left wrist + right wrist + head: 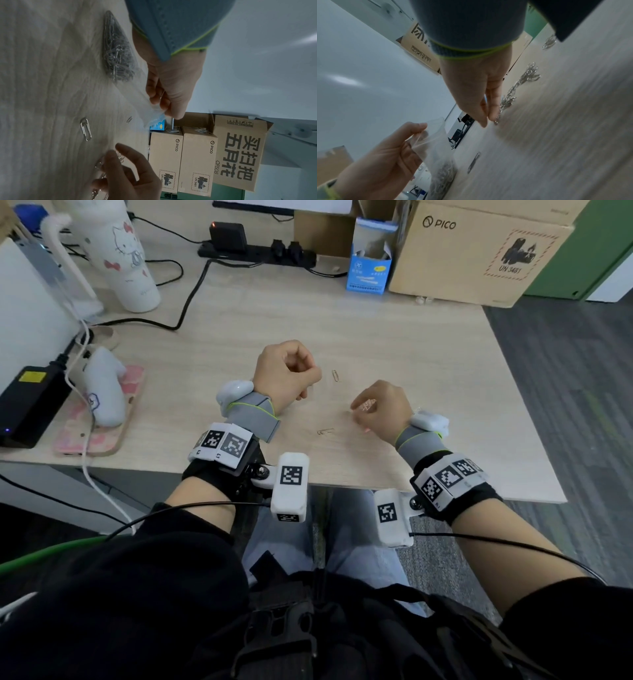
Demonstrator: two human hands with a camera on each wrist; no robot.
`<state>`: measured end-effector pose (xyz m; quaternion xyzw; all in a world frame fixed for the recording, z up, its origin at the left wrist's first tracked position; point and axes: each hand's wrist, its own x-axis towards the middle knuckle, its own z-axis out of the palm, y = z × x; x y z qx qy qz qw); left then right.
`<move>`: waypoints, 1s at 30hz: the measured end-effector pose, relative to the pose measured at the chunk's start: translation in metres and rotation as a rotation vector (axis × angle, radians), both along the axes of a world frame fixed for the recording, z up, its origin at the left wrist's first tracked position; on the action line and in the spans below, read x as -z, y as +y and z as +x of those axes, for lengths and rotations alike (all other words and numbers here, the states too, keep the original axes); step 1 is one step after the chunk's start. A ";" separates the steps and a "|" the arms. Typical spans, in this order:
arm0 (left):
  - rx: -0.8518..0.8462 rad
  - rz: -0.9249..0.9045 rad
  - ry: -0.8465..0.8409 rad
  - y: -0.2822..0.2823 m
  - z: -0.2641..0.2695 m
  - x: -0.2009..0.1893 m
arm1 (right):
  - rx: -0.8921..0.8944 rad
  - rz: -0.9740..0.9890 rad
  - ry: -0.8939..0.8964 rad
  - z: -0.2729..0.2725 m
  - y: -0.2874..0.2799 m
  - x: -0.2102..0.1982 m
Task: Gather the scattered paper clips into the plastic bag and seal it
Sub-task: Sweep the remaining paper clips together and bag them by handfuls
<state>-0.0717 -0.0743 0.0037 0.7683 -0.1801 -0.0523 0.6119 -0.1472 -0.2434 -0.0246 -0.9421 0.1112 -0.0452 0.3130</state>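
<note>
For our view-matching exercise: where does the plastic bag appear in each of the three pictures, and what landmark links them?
Head: not clearly seen, mostly hidden under the curled left hand.
Left wrist: plastic bag runs from upper centre to mid-picture, pinched at its mouth.
Right wrist: lower left of centre, hanging from the fingers.
Shared landmark: the left hand that holds it.

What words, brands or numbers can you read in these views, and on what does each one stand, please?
"PICO": cardboard box, top left face.
"UN 3481": hazard label on that box.
"CF508": tall carton, beside large Chinese characters.
Blue box print: too small.
Wrist markers: coded patterns only.
</note>
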 end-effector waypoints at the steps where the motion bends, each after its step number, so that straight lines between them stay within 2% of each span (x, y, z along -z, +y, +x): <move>1: -0.003 -0.003 0.003 0.000 0.000 0.000 | -0.026 0.026 -0.029 -0.001 0.004 -0.001; 4: -0.007 -0.012 0.010 -0.001 0.001 0.000 | -0.213 0.087 -0.017 -0.003 0.023 -0.004; 7: -0.005 -0.013 0.024 -0.002 0.002 0.001 | -0.338 0.008 0.057 0.000 0.039 0.003; 9: -0.010 -0.014 0.030 -0.001 0.006 0.003 | -0.297 -0.031 0.066 0.007 0.037 0.007; 13: -0.017 -0.024 0.045 0.000 0.010 0.008 | -0.083 -0.077 0.047 0.019 0.012 0.005; 16: -0.013 -0.028 0.073 0.001 0.013 0.012 | -0.012 -0.105 0.070 0.033 -0.002 0.001; 20: -0.006 -0.010 0.090 0.001 0.017 0.017 | -0.068 -0.074 -0.042 0.055 0.001 -0.001; 23: 0.014 0.002 0.087 -0.001 0.018 0.019 | -0.177 -0.125 0.007 0.069 0.009 0.006; 26: 0.033 0.017 0.093 -0.003 0.018 0.019 | -0.153 -0.163 0.065 0.072 0.009 0.011; 30: 0.057 0.040 0.094 -0.010 0.016 0.019 | -0.069 -0.151 -0.039 0.056 -0.003 0.013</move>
